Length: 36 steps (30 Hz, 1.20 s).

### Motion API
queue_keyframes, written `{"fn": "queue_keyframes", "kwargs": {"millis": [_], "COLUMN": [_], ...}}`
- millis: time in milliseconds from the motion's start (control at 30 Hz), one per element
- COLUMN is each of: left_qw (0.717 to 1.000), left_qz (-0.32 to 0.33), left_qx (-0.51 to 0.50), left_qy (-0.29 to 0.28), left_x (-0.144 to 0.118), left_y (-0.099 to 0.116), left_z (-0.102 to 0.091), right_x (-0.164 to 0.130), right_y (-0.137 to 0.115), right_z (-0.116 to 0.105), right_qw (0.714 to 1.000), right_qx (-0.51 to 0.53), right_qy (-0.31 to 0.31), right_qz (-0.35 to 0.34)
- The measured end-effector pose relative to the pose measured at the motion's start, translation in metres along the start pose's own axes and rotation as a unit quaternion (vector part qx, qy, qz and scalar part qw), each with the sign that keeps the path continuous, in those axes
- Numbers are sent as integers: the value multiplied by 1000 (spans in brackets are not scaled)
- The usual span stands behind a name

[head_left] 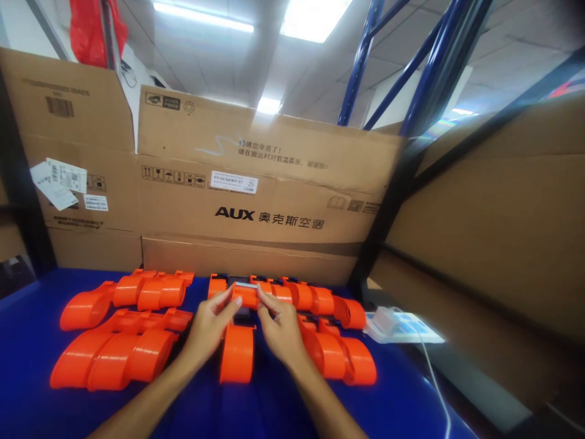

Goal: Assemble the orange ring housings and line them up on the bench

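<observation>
My left hand (208, 326) and my right hand (278, 329) both pinch the top end of an orange plastic part (237, 353) that lies lengthwise on the blue table (27, 347). Fingertips of both hands meet on its upper block with a grey strip, near a small dark piece between them. Orange parts of the same kind lie on both sides: a group on the left (119, 347) and a group on the right (333, 353).
A large AUX cardboard box (256, 207) stands upright behind the table. More cardboard (493, 244) walls off the right side. A white power strip (402, 326) with a white cable lies at the table's right edge. Blue rack posts rise behind.
</observation>
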<state>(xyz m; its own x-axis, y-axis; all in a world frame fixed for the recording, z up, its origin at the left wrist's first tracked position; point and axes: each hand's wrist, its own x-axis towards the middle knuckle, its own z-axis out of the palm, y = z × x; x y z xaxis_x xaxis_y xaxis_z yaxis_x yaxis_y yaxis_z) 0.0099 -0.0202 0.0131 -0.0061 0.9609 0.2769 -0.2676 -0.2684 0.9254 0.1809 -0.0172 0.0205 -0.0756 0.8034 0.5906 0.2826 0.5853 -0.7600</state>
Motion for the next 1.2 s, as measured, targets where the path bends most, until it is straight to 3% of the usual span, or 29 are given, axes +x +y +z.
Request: {"fn": "queue_keyframes", "kwargs": {"millis": [167,300,467,633,900,1200], "left_qw": [996,986,969,973,975,979], "left_qz": [-38,-45,-26,-38,-45,-40], "left_qx": [-70,-130,-180,-181,-179,-154], "left_qy": [41,93,166,139,127,128], "left_x": [5,12,17,17,14,16], "left_y": [8,18,26,26,23,15], "left_z": [-1,-9,-19,-18,-14,-12], "right_x": [7,10,4,0,-4,-6], "right_y": [-2,1,-2,-5,-6,-10], "right_z": [-6,-7,-2,2,8,11], "right_qw": [999,993,941,897,885,891], "right_qx": [-10,-94,-217,-259,-258,-269], "right_qy": [-39,-63,-241,-347,-377,-349], "right_qz": [-11,-33,-93,-90,-91,-106]}}
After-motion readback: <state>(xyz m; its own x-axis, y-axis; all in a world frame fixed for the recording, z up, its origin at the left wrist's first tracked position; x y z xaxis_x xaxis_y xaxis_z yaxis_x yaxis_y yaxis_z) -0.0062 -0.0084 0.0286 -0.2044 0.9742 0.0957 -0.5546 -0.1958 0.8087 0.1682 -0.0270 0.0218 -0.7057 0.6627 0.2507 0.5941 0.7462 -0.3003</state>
